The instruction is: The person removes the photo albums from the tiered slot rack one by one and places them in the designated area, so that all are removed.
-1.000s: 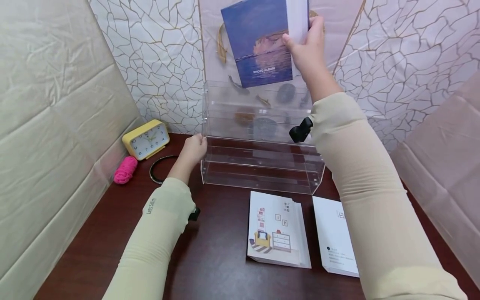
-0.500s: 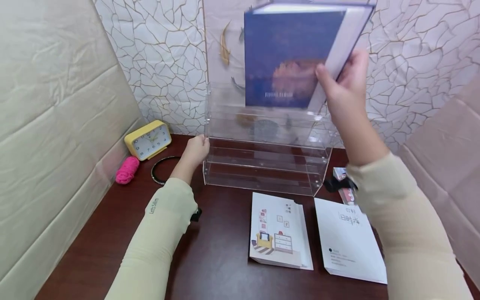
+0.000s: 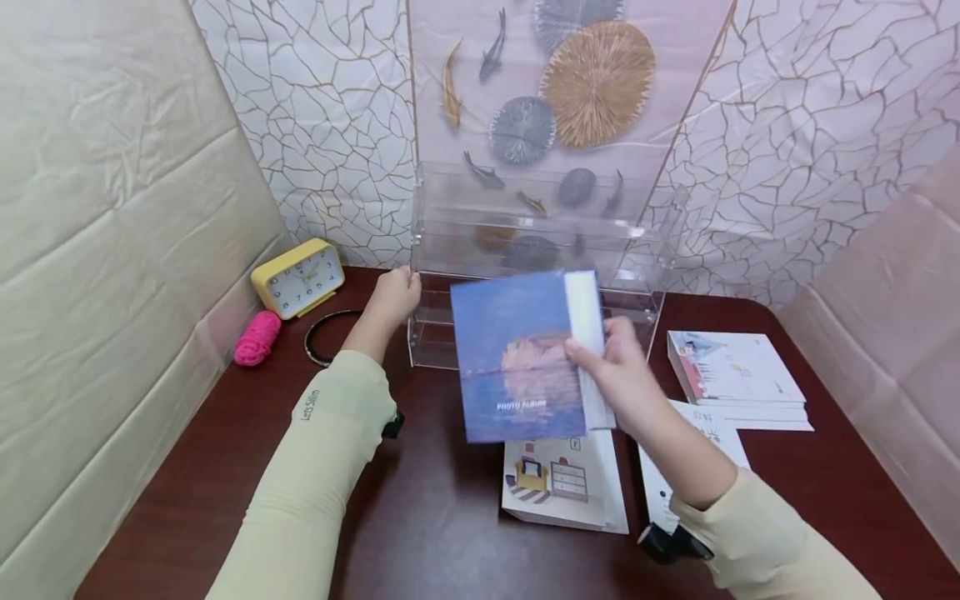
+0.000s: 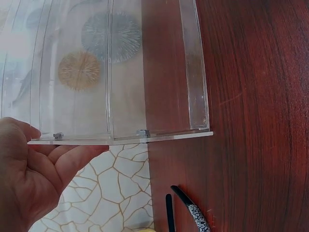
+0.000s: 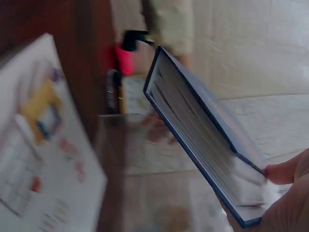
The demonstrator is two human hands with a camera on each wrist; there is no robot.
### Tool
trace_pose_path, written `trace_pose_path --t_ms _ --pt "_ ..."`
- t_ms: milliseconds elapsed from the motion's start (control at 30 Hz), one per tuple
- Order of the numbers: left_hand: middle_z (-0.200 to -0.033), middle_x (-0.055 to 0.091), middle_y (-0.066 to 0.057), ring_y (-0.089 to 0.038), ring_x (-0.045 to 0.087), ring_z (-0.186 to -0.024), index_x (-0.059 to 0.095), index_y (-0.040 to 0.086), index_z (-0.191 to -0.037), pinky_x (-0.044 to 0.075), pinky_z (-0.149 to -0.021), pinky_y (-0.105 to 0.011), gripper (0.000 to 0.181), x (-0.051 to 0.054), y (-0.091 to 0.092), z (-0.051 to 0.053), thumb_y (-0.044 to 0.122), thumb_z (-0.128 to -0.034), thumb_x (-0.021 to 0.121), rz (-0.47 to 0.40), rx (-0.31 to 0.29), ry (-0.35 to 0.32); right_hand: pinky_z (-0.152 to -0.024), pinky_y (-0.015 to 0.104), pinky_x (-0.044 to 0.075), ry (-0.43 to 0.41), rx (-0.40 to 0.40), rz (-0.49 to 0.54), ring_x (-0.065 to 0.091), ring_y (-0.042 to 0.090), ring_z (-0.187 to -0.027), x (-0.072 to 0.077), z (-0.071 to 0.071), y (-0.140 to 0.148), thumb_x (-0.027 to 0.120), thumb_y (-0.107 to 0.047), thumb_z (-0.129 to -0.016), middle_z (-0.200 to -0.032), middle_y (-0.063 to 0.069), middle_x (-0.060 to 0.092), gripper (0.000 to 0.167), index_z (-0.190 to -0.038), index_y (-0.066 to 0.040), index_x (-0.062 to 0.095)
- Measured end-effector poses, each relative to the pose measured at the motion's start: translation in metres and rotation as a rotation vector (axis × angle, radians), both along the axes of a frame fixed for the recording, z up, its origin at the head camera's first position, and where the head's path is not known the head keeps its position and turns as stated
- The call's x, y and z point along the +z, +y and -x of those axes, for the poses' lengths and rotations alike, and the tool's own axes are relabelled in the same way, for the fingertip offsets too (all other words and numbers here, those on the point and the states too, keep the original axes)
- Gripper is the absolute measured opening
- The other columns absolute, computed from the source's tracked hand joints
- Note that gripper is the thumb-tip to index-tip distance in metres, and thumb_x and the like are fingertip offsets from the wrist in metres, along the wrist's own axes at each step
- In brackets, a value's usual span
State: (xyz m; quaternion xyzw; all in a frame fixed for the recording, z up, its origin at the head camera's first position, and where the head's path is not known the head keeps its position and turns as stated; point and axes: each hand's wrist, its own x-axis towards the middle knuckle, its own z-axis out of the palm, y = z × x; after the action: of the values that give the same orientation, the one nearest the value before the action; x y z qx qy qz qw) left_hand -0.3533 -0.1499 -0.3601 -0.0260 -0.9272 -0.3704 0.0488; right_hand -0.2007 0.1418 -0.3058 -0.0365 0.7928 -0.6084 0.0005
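My right hand [image 3: 626, 375] grips a blue photo album [image 3: 517, 358] by its white spine side, thumb on the front cover. The album hangs tilted above a white book with a drawn armchair and drawers [image 3: 555, 492], covering its upper part. In the right wrist view the page edges of the album [image 5: 193, 130] face the camera. My left hand [image 3: 395, 296] holds the left side panel of a clear acrylic shelf rack [image 3: 525, 225]. In the left wrist view the thumb and fingers of that hand [image 4: 38, 174] lie on both sides of the panel edge [image 4: 125, 141].
At the right lie a white book with lettering [image 3: 712, 433] and a stack of picture-cover books [image 3: 738, 371]. A yellow alarm clock [image 3: 300, 279], pink yarn [image 3: 257, 337] and a black hoop [image 3: 318, 337] sit left of the rack. Fabric-covered walls [image 3: 112, 208] enclose the table.
From in front of the rack's upper part, the photo album has come down and toward me in my right hand, now over the table books. My left hand stays on the rack.
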Motion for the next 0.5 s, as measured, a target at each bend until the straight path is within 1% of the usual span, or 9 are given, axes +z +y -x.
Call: trace_pose_path --t_ms 67,133,200,300,333,400,500 --pt "-0.073 0.047 -0.013 -0.028 0.052 -0.072 0.046 0.004 -0.081 0.046 -0.066 -0.037 0.029 0.001 0.000 0.000 0.021 -0.1006 0.032 0.007 0.001 0.002 -0.071 0.038 0.054 -0.079 0.009 -0.066 0.058 0.025 -0.083 -0.015 0.002 -0.007 0.055 -0.006 -0.093 -0.105 0.026 0.047 0.041 -0.118 0.009 0.027" --pt "-0.073 0.047 -0.013 -0.028 0.053 -0.072 0.046 0.003 -0.082 0.046 -0.066 -0.037 0.029 0.002 0.000 0.000 0.021 -0.1005 0.032 0.008 0.000 -0.002 -0.071 0.038 0.052 -0.130 0.027 -0.133 0.054 0.028 -0.086 -0.029 0.005 -0.015 0.058 -0.008 -0.091 -0.104 0.025 0.045 0.041 -0.115 0.010 0.029" --pt "-0.074 0.047 -0.013 -0.028 0.053 -0.072 0.047 0.003 -0.084 0.047 -0.065 -0.036 0.030 0.003 -0.001 0.000 0.022 -0.1007 0.031 0.004 -0.001 -0.012 -0.071 0.039 0.051 -0.149 0.052 -0.194 0.052 0.029 -0.088 -0.040 0.008 -0.026 0.060 -0.009 -0.090 -0.102 0.024 0.044 0.041 -0.112 0.010 0.032" --pt "-0.074 0.047 -0.013 -0.027 0.052 -0.070 0.047 0.002 -0.086 0.047 -0.063 -0.036 0.030 0.005 -0.001 -0.001 0.023 -0.1011 0.030 -0.012 -0.001 -0.030 -0.073 0.040 0.048 -0.176 0.083 -0.272 0.050 0.029 -0.087 -0.054 0.012 -0.043 0.063 -0.012 -0.088 -0.099 0.022 0.046 0.043 -0.111 0.010 0.034" --pt "-0.075 0.047 -0.013 -0.027 0.052 -0.069 0.047 0.002 -0.087 0.047 -0.063 -0.035 0.030 0.005 0.000 -0.001 0.023 -0.1012 0.030 -0.015 -0.001 -0.036 -0.074 0.041 0.047 -0.191 0.092 -0.294 0.050 0.029 -0.086 -0.057 0.014 -0.049 0.064 -0.013 -0.088 -0.098 0.021 0.046 0.045 -0.112 0.011 0.035" --pt "-0.075 0.047 -0.013 -0.026 0.053 -0.068 0.047 0.003 -0.088 0.048 -0.062 -0.035 0.031 0.004 0.000 -0.001 0.024 -0.1015 0.030 -0.026 -0.004 -0.052 -0.079 0.043 0.046 -0.220 0.110 -0.324 0.049 0.029 -0.089 -0.063 0.016 -0.060 0.064 -0.014 -0.088 -0.099 0.021 0.047 0.053 -0.119 0.014 0.032" --pt "-0.075 0.047 -0.013 -0.026 0.054 -0.068 0.048 0.003 -0.089 0.048 -0.061 -0.034 0.031 0.004 0.001 -0.002 0.024 -0.1016 0.030 -0.040 -0.009 -0.066 -0.086 0.046 0.044 -0.284 0.123 -0.334 0.049 0.033 -0.097 -0.071 0.017 -0.074 0.064 -0.016 -0.089 -0.108 0.026 0.045 0.068 -0.130 0.017 0.021"
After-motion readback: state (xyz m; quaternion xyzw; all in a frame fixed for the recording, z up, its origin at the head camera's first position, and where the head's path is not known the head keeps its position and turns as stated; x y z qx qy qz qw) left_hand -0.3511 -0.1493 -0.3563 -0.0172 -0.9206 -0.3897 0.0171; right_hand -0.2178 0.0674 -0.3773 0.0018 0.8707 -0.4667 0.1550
